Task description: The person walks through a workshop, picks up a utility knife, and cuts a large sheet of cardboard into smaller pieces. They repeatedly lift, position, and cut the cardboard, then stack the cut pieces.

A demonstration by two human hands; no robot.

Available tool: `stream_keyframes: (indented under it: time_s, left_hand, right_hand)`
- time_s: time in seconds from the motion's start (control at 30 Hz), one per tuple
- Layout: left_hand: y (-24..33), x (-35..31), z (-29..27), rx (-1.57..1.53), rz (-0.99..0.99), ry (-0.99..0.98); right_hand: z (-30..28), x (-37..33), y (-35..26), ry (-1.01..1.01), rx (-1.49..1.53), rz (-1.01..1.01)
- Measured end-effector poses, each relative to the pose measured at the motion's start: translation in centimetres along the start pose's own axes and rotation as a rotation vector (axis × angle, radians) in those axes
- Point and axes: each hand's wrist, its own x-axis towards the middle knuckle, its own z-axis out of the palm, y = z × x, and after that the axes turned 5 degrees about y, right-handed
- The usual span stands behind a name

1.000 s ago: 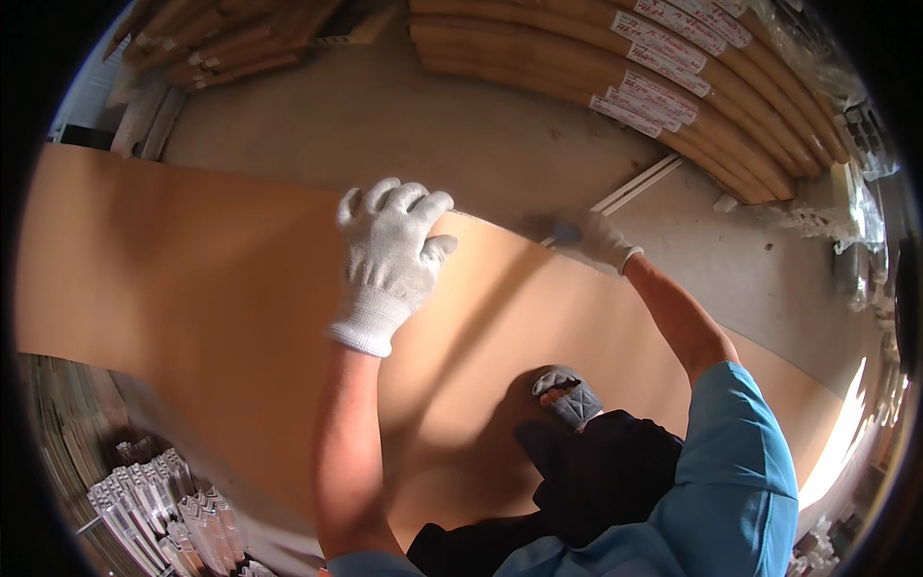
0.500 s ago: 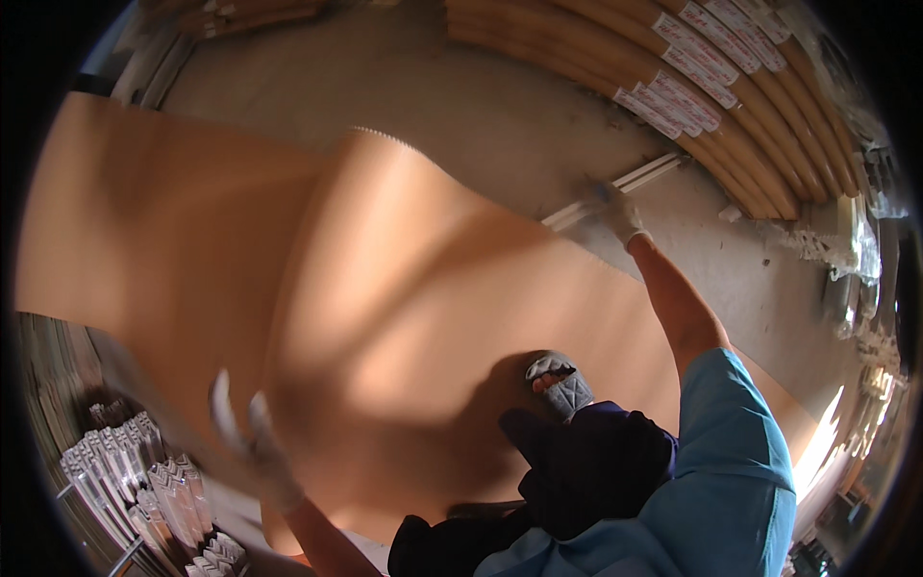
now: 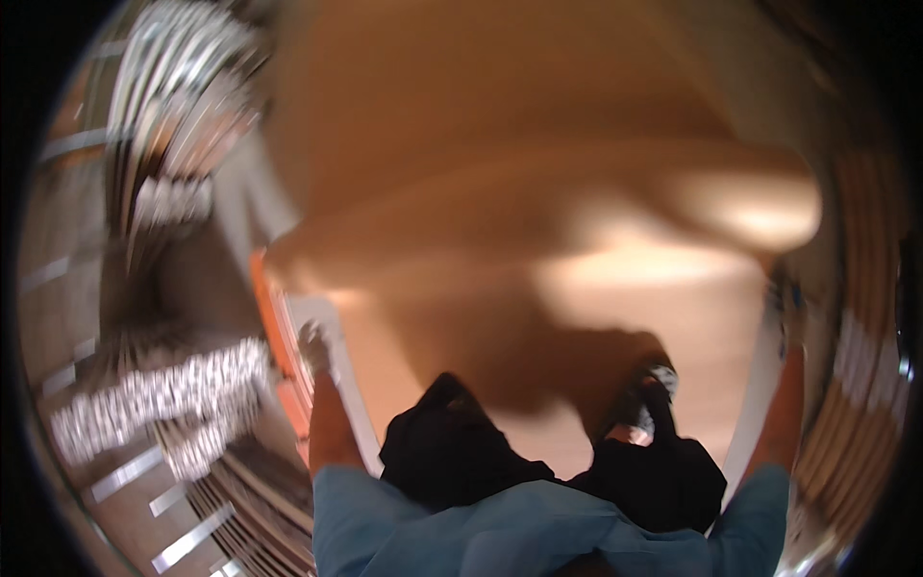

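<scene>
Big smooth brown sheet [image 3: 538, 255] mid-frame, bent in soft ridge

Sheet runs from top of pic to lower ctr, lit in patches, w/ shadow across it. L hand [image 3: 314, 348], pale-gloved, is ctr-left by sheet's L edge, near a long orange strip [image 3: 272, 313]; can't tell if it's open or gripping. R hand [image 3: 794, 315], blurred, is ctr-right by sheet's R edge, w/ small dark thing [image 3: 777, 291] next to it; grip also unclear. Dark open-toed shoe [image 3: 657, 389] lower R of ctr. Bundled silvery ridged metal bars [image 3: 163, 399] at ctr-left; long brown wrapped packs [image 3: 859, 288] far R.
</scene>
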Motion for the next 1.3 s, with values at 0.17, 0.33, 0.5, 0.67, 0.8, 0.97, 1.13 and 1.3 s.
stream_keyframes:
  time_s: [0.17, 0.33, 0.5, 0.67, 0.8, 0.97, 1.13, 1.3]
  left_hand:
    - [2.0, 0.9, 4.5, 0.28, -0.07, -0.14]
    - [2.3, 5.8, 5.5, -0.152, -0.522, 0.047]
    - [-0.7, 9.7, 6.6, -0.803, -0.826, 0.084]
    - [-3.9, 13.2, 9.2, -0.043, -0.407, -0.305]
    - [-3.5, 13.4, 10.5, 0.097, -0.179, -0.15]
    - [-1.5, 14.3, 9.6, 0.157, 0.062, -0.186]
    - [-1.5, 17.3, 10.4, 0.246, -0.057, -0.456]
    - [-1.6, 16.0, 10.6, -0.741, -0.524, -0.225]
  right_hand:
    - [-0.5, 0.9, -0.6, 0.012, -0.211, 0.161]
    - [0.6, -0.8, -4.3, 0.04, -0.058, 0.243]
    - [2.5, -0.7, -7.9, 0.12, 0.027, 0.192]
    - [4.3, 1.3, -9.0, 0.01, 0.028, 0.244]
    - [4.3, 2.4, -9.8, 0.162, -0.069, 0.296]
    - [4.5, 5.0, -10.2, 0.105, -0.044, 0.093]
    - [4.6, 10.2, -8.7, 0.078, -0.278, -0.074]
    - [3.5, 16.6, -9.6, 0.031, -0.293, -0.095]
